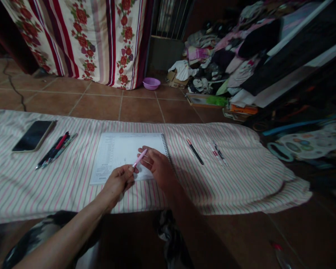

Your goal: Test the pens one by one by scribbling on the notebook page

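a pink pen (140, 158) is held aslant over the near part of a spiral-bound notebook (126, 145), its coil to the right, on a worktop (240, 179) draped in striped cloth. the left hand (119, 182) has its grip closed, thumb and fingers pinching the pen's near end. the right hand (160, 164) has its grip loosely parted, fingers curved about the far end — whether they touch the barrel cannot be told.

handling so slim a barrel well would seem to call for a light but steady left pinch, enough to stop it spinning, with the right fingertips lined up along the pen rather than across it. wrists are best kept clear of the page — a dropped pen could roll on the cloth.

at left lie a phone (33, 136) and a bundle of pens (56, 149); right of the notebook, a black pen (195, 152) and, farther right, a pair of slim pens (214, 152). a purple bowl (151, 84) sits on the floor at the far side.
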Available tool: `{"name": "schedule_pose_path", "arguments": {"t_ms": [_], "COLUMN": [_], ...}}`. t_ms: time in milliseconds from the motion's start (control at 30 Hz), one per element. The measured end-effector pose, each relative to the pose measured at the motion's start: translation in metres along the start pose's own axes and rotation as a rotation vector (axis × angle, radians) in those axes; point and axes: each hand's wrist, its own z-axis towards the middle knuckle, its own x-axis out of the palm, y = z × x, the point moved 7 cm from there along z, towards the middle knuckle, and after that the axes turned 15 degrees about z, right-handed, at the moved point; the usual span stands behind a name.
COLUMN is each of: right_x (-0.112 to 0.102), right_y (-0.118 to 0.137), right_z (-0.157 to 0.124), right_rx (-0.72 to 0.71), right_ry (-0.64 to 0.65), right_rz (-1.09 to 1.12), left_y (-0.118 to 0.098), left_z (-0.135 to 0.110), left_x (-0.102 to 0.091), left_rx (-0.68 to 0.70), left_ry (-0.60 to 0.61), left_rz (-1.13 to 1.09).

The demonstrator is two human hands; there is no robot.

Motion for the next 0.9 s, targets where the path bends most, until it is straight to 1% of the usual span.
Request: {"name": "schedule_pose_path", "arguments": {"t_ms": [67,167,233,300,367,433,467,600,633,700,800,833,900], "right_x": [-0.003,-0.012,-0.014,-0.012,-0.007,-0.004,-0.005,-0.015,-0.016,-0.013,-0.004,-0.003,-0.006], "right_y": [-0.001,-0.001,0.001,0.0,-0.002,-0.004,-0.005,-0.003,-0.002,-0.003,-0.005,-0.005,-0.003], "right_z": [0.001,0.003,0.004,0.005,0.004,0.004,0.004,0.005,0.005,0.005,0.004,0.004,0.004], "right_rx": [0.003,-0.041,-0.07,-0.063,-0.025,0.017,0.021,-0.053,-0.064,-0.042,0.035,0.044,0.015], "right_ry": [-0.031,-0.123,-0.139,-0.107,-0.048,-0.008,-0.014,-0.142,-0.155,-0.109,0.014,0.027,-0.018], "right_rz": [-0.009,-0.125,-0.147,-0.096,-0.028,0.014,0.007,-0.153,-0.165,-0.107,0.041,0.061,0.005], "left_y": [0.001,0.004,0.005,0.005,0.005,0.004,0.004,0.008,0.009,0.01,0.008,0.007,0.005], "left_z": [0.0,0.002,0.002,0.003,0.003,0.003,0.003,0.004,0.004,0.005,0.005,0.004,0.003], "left_x": [-0.002,0.001,0.002,0.003,0.003,0.001,0.0,0.001,0.001,0.001,0.0,-0.001,-0.001], "left_rx": [-0.002,0.006,0.015,0.018,0.022,0.026,0.026,0.01,0.008,0.009,0.014,0.014,0.01], "left_ry": [-0.028,-0.007,0.01,0.028,0.032,0.01,-0.002,-0.005,-0.001,0.004,-0.013,-0.025,-0.035], "left_rz": [0.024,0.056,0.051,0.028,0.013,0.018,0.028,0.073,0.071,0.051,0.036,0.044,0.078]}}
